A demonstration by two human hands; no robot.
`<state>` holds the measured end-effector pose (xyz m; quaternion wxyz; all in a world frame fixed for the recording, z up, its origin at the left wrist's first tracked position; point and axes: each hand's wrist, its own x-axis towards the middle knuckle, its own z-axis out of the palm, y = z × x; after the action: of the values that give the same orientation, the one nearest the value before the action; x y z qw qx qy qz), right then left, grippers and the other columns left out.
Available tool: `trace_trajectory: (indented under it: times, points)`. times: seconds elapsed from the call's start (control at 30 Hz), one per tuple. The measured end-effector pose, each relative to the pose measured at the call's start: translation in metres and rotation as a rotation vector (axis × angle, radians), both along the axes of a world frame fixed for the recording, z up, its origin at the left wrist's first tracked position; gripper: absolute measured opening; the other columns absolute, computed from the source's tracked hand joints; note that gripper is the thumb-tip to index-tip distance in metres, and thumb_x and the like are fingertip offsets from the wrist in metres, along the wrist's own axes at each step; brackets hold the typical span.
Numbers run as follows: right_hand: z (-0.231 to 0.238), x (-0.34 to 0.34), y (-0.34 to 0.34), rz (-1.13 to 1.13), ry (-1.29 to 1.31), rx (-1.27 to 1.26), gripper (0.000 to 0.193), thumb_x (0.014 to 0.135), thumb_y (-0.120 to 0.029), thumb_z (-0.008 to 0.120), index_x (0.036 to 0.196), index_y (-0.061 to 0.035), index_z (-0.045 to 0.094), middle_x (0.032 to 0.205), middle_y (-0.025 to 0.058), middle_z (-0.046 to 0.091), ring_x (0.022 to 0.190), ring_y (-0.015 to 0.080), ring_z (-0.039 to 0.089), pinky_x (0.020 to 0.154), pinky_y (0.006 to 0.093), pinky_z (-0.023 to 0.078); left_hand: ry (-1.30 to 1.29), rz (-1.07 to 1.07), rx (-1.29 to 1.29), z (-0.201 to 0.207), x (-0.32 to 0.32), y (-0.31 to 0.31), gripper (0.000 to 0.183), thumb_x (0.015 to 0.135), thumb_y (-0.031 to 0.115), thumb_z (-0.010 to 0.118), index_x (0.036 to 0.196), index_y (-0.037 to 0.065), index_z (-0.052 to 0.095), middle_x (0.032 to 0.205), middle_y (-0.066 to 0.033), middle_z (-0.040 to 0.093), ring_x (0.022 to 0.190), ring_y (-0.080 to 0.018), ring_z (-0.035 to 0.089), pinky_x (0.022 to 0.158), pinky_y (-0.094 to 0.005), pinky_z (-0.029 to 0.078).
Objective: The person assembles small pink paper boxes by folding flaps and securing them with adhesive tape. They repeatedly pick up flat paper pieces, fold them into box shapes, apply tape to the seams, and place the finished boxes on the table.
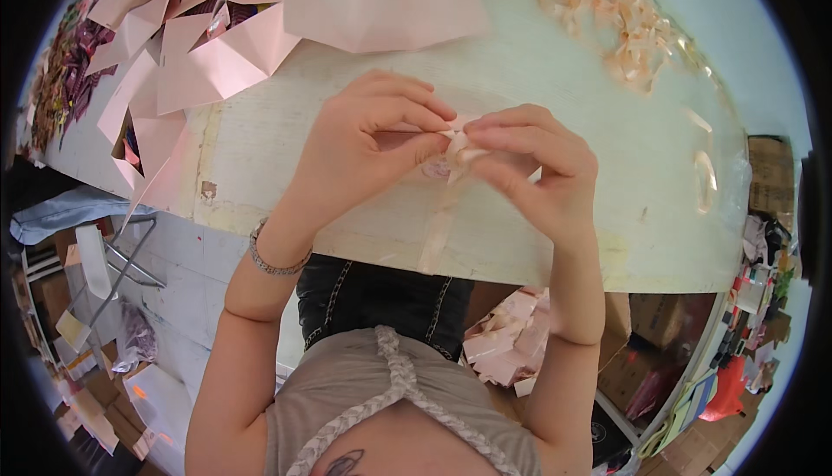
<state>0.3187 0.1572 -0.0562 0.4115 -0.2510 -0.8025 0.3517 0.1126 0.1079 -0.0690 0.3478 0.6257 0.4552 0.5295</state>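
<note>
Centrally, the left hand (368, 125) and right hand (546, 159) pinch a cream satin ribbon (440, 224) in their fingertips (440, 112). Folded pale-pink paper packets (195, 77) lie upper left

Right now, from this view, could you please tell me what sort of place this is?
Probably a craft or packing workshop: the worktable carries folded pink paper pieces and a heap of peach ribbons, and the left hand and right hand pinch another ribbon.

Folded card (224, 77) lies behind the ribbon (458, 153), mostly left.
</note>
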Motion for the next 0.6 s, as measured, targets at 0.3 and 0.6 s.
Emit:
trace_trajectory:
  times: [0.3,0.6]
  points:
    - [-0.018,-0.008,-0.030,-0.437,0.279,-0.360,0.009,0.090,-0.008,0.067,0.089,0.0001,0.062,0.096,0.0061,0.064,0.071,0.0042,0.052,0.056,0.0186,0.046,0.308,0.339,0.416,-0.015,0.010,-0.020,0.024,0.069,-0.007,0.076,0.070,0.006,0.056,0.084,-0.0052,0.068,0.088,-0.0231,0.068,0.091,-0.0447,0.053]
    - [-0.039,-0.008,-0.039,-0.482,0.294,-0.152,0.004,0.093,-0.001,0.060,0.093,0.0002,0.056,0.103,0.0113,0.062,0.096,0.0165,0.062,0.089,0.0328,0.050,0.278,0.394,0.488,-0.033,0.006,-0.030,0.030,0.069,-0.014,0.072,0.073,0.004,0.049,0.084,-0.0094,0.065,0.090,-0.0270,0.066,0.101,-0.0556,0.045]
